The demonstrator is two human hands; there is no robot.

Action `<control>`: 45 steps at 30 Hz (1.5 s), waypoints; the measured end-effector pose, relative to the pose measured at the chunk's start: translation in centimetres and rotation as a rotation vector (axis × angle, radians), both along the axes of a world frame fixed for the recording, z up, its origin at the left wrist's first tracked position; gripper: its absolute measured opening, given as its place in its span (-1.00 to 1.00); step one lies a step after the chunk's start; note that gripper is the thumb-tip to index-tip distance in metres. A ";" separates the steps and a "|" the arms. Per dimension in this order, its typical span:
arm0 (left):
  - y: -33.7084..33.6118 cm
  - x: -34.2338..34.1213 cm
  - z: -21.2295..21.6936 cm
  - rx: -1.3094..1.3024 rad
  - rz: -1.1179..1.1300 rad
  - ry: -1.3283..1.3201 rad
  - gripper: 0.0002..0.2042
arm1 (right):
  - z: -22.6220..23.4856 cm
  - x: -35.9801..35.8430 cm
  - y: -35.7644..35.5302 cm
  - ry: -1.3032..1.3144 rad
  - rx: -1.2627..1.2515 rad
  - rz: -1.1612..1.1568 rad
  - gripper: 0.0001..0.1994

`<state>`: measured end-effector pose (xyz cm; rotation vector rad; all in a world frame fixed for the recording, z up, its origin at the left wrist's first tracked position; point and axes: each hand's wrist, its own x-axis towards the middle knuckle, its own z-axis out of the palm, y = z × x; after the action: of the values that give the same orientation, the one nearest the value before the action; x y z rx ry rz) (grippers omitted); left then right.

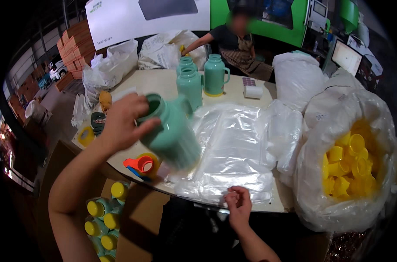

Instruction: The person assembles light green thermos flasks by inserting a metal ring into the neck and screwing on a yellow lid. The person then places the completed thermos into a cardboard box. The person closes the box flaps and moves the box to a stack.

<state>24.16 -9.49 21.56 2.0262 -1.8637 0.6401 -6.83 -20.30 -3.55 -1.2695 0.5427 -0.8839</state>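
Observation:
My left hand [127,122] is closed on the neck of a mint-green handled flask [174,139]. The flask is tilted, its mouth uncapped, and its lower part is blurred above the table. My right hand [239,205] is by the front edge of a stack of clear plastic bags [233,144]. Its fingers are loosely curled, with nothing visible in them; contact with the bags cannot be made out. Beyond the bags stand more uncapped green flasks, one [215,76] with a yellow base and another [189,89] beside it.
At the right, a large plastic sack [314,192] holds yellow cup-like parts [355,157]. An orange tape dispenser [142,164] lies at the table's left edge. Below, a cardboard box [137,222] contains several yellow-capped flasks [96,208]. Across the table sits another person [238,48].

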 end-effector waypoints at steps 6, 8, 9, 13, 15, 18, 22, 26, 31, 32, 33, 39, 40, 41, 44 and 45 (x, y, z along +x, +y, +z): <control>4.4 -11.5 -11.6 0.179 -0.308 1.193 -0.79 | 0.7 -9.4 2.9 0.102 -0.139 0.251 -0.45; 7.3 -14.3 -20.8 0.029 -0.039 1.366 -0.72 | -1.0 -12.4 6.9 0.149 -0.016 0.503 -0.31; 6.5 -15.9 -21.9 0.130 -0.106 1.682 -0.67 | -1.8 -13.9 9.3 0.171 0.117 0.560 -0.23; 3.6 -21.4 -26.4 0.382 0.006 2.140 -0.52 | 0.2 -20.5 15.7 0.386 -0.371 0.216 -0.19; 3.4 -24.0 -25.8 0.650 -0.157 2.056 -0.50 | 1.9 -25.2 15.8 0.270 -0.374 0.208 -0.48; 1.9 -23.9 -23.2 0.626 -0.351 2.101 -0.39 | 7.5 -32.6 11.8 0.437 -0.413 -0.254 -0.82; 2.5 -23.9 -21.3 0.522 -0.590 2.184 -0.26 | 11.5 -44.7 3.9 0.836 -0.396 -0.899 -0.91; 3.5 -25.0 -23.1 0.458 -0.449 2.208 -0.24 | 9.3 -49.8 -0.9 1.370 -0.223 -0.708 -0.80; 4.4 -23.5 -24.1 0.388 -0.333 2.144 -0.20 | 4.5 -49.3 -3.0 1.770 -0.272 -0.460 -0.73; 4.6 -22.9 -23.8 0.414 -0.315 2.127 -0.21 | 5.8 -48.0 -3.0 1.755 -0.239 -0.385 -0.74; 4.5 -22.6 -23.6 0.435 -0.321 2.094 -0.23 | 5.8 -48.0 -2.5 1.643 -0.279 -0.416 -0.75; 3.9 -22.6 -24.8 0.447 -0.326 2.180 -0.39 | 4.1 -48.6 -1.0 1.588 -0.316 -0.583 -0.82; 4.0 -22.7 -24.8 0.445 -0.330 2.183 -0.41 | 4.2 -48.3 -1.3 1.592 -0.344 -0.590 -0.82; 4.4 -22.6 -25.1 0.427 -0.332 2.183 -0.41 | 4.6 -47.8 -1.4 1.599 -0.364 -0.589 -0.82; 5.1 -22.2 -25.4 0.401 -0.336 2.185 -0.43 | 6.0 -46.8 -1.1 1.580 -0.423 -0.601 -0.78; 5.3 -22.1 -25.7 0.399 -0.309 2.162 -0.45 | 6.1 -46.7 -1.0 1.547 -0.450 -0.617 -0.78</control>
<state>2.01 -4.23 -4.12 1.0736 -0.6554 -1.5197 -53.58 -21.30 2.52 -2.1373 2.1125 -0.3154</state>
